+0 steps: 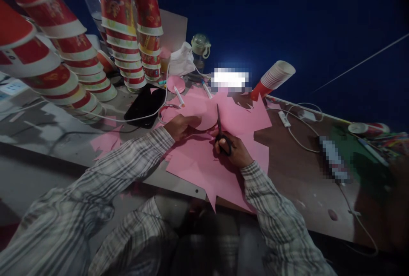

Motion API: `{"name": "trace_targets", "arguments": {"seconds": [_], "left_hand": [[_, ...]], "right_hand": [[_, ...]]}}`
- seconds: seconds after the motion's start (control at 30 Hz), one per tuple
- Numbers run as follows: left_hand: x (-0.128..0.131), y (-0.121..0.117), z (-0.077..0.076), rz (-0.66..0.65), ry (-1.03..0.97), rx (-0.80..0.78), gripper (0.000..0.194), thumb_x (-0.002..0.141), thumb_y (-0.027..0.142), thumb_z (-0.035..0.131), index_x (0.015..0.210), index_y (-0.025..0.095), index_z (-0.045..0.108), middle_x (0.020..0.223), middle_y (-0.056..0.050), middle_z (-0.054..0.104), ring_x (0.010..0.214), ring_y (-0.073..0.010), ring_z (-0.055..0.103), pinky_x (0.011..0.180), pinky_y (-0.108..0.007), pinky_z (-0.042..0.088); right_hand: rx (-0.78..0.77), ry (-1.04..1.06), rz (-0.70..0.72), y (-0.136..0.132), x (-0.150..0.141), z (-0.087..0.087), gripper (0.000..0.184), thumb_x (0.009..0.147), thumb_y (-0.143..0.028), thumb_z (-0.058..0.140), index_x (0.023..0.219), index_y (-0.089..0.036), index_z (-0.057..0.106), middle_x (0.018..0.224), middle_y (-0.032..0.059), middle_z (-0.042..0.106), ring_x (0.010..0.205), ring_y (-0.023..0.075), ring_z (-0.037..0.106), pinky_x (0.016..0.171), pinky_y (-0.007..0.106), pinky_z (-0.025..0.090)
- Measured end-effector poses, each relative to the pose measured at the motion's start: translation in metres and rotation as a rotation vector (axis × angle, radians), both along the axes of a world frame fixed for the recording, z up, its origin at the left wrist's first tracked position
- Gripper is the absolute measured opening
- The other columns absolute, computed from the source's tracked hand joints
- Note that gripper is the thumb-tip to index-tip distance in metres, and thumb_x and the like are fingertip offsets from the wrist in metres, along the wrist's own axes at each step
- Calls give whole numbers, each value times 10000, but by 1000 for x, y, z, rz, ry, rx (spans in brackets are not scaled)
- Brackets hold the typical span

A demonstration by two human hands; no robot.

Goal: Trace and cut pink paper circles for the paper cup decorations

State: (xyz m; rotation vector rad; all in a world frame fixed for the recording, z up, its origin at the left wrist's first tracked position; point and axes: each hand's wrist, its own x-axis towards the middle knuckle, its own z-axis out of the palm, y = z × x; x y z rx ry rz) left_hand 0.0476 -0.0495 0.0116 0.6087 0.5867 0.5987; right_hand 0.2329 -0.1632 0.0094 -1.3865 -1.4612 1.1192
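Observation:
My right hand (234,150) is closed round the black handles of a pair of scissors (220,129), whose blades point away from me into a rounded pink paper piece (200,114). My left hand (180,125) pinches that pink piece at its left edge. Both hands work over large pink paper sheets (204,165) with jagged cut edges, spread on the table (303,182). Both my sleeves are checked.
Tall stacks of red and white paper cups (118,33) stand at the back left, and another cup stack (275,76) lies tilted at the back. A black phone (145,105), white cables (294,129), markers (179,96), pink scraps (107,142) and a jar (200,48) lie around.

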Motion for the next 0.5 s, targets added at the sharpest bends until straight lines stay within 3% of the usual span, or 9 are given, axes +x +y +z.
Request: {"name": "trace_targets", "arguments": {"seconds": [0.27, 0.5], "left_hand": [[0, -1, 12, 24, 19, -57, 77, 847, 61, 574, 814, 50, 643, 746, -127, 715, 951, -312, 721, 956, -575, 546], [-2, 1, 9, 33, -37, -42, 121, 822, 52, 595, 704, 72, 615, 704, -103, 695, 966, -319, 721, 999, -603, 511]], "right_hand": [[22, -48, 39, 0, 4, -1, 408, 920, -558, 498, 1042, -174, 562, 570, -19, 565, 551, 153, 569, 565, 294, 489], [57, -99, 77, -1, 9, -3, 406, 947, -537, 460, 1071, -169, 577, 580, -4, 588, 565, 163, 582, 596, 302, 509]]}}
